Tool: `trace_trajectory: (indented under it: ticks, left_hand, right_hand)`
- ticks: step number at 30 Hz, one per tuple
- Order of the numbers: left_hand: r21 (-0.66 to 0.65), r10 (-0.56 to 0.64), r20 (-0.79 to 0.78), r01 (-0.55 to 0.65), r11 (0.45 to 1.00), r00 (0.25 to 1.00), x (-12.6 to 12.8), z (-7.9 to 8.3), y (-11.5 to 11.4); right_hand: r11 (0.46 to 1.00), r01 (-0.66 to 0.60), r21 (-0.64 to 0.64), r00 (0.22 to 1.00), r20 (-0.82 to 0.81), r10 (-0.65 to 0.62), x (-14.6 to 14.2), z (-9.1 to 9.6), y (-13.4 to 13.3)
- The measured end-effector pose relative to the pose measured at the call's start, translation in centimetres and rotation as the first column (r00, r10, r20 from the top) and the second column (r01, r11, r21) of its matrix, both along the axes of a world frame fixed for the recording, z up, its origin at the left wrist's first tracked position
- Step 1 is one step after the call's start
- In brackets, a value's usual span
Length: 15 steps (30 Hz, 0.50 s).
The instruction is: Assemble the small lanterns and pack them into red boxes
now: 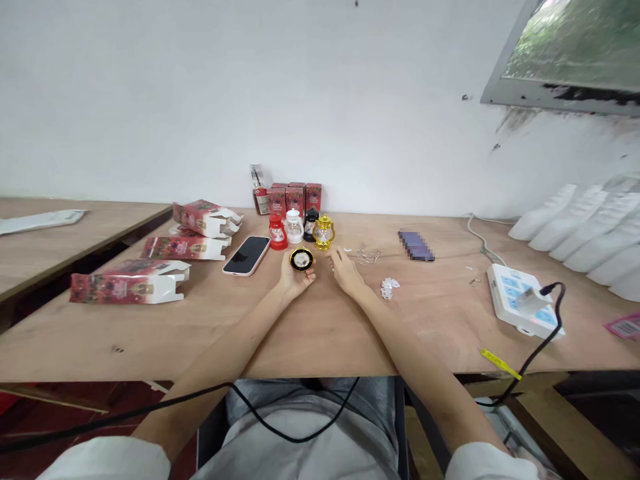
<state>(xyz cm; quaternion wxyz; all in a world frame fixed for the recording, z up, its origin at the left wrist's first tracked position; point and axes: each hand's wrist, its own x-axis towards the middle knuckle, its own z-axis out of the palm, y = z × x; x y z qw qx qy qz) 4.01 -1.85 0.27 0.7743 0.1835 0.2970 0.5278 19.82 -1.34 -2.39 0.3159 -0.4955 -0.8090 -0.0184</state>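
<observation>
My left hand (295, 281) is closed round a small lantern (302, 259), its round end turned up toward me, with a gold rim, a black ring and a pale middle. Just to the right, my right hand (346, 273) is low over the table, fingers bent and drawn together at the tips. Whatever they pinch is too small to make out. Behind the hands stand a red lantern (277, 233), a white lantern (295, 228), a black lantern (311, 227) and a gold lantern (325, 233). Thin wire pieces (369, 255) and small white pieces (388, 287) lie right of my right hand.
Printed red boxes (130, 283) lie opened at left, beside a phone (247, 256). More red boxes (295, 199) stand against the wall. A blurred dark-blue item (417, 245), a power strip (523, 300) and white foam sleeves (590, 233) are at right. A black cable (295, 439) crosses my lap.
</observation>
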Motion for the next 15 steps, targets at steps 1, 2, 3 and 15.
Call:
trace_trajectory:
  ticks: [1,2,3,15]
  left_hand:
    - [-0.002,-0.003,-0.006,0.003,1.000,1.000,0.0,0.0,0.0]
    - [-0.003,-0.005,-0.011,0.005,1.000,1.000,0.1,0.0,-0.1]
    - [-0.004,-0.005,-0.017,0.005,1.000,1.000,0.2,0.0,-0.1]
    - [-0.058,0.074,-0.022,-0.075,0.995,0.997,1.5,0.4,-1.3]
  right_hand:
    - [1.000,0.000,0.023,0.993,-0.116,0.003,-0.1,0.0,0.0]
    - [0.998,-0.001,0.056,0.975,-0.222,0.014,-0.3,0.0,-0.1]
    - [0.995,-0.002,0.095,0.950,-0.311,0.032,-0.4,0.0,-0.2]
    - [0.938,-0.154,0.311,0.839,-0.460,0.291,-3.7,0.6,-2.9]
